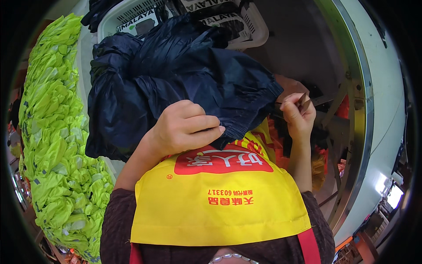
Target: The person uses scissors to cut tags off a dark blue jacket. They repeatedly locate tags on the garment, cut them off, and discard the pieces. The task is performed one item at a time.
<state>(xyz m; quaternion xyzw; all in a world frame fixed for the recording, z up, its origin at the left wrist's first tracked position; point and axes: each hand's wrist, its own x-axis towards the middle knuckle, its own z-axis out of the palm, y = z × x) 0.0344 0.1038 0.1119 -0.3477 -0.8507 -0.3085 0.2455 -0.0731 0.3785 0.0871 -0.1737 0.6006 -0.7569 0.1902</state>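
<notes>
A dark navy garment (pixel 176 75) of thin, crinkled fabric lies bunched in front of me, with a gathered elastic edge (pixel 239 125) toward me. My left hand (pixel 187 125) is closed at the near side of this edge, thumb and forefinger pinched together on the fabric. Off the garment's right end, my right hand (pixel 300 112) is closed around a small dark tool (pixel 304 103) with pointed tips, which looks like thread snips. The fingers partly cover the tool, so its full shape is hidden.
Bright yellow-green garments (pixel 57 132) form a long heap on the left. Behind the navy fabric stands a white plastic basket (pixel 259 33) holding dark, labelled pieces. A metal-edged table (pixel 382 110) curves along the right. My yellow apron (pixel 220 224) covers my front.
</notes>
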